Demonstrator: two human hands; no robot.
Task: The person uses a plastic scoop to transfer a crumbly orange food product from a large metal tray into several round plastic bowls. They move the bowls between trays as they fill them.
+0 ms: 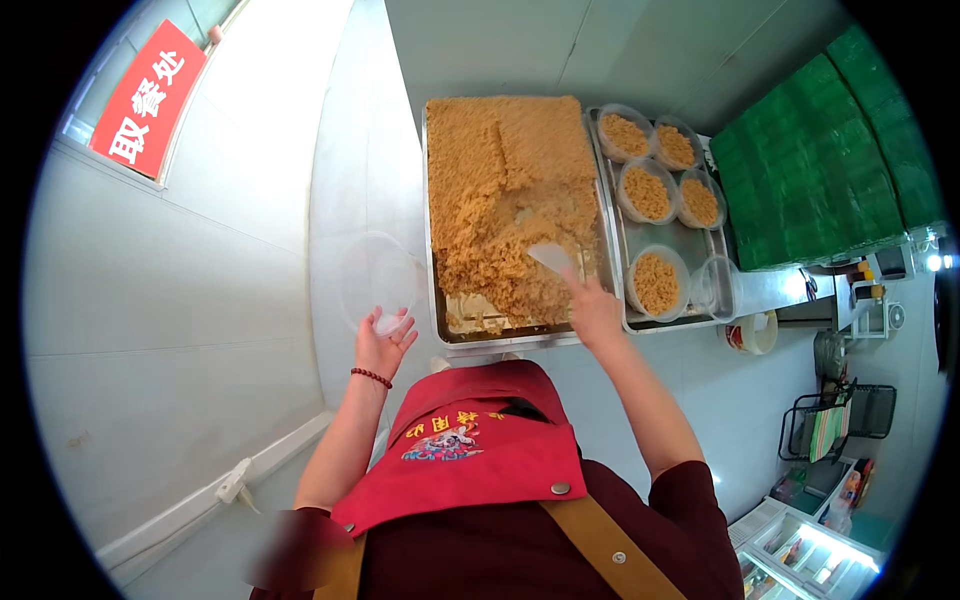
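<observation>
My left hand point(385, 346), with a beaded bracelet at the wrist, holds a clear round plastic tub point(381, 274) out to the left of a large metal tray point(442, 319). The tub looks empty. My right hand point(596, 311) grips a whitish plastic scraper point(551, 257), its blade touching the loose golden-brown food point(510, 210), which looks like cooked rice. That food forms a thick slab at the tray's far side and is broken up nearer me. Part of the tray's bottom shows at the near left corner.
A second metal tray point(645, 238) adjoins on the right, bearing several filled plastic tubs point(646, 192) and an empty clear tub point(716, 289). Green-wrapped stacks point(817, 165) stand beyond it. A white bucket point(752, 332) sits lower right, and a wall rises on the left.
</observation>
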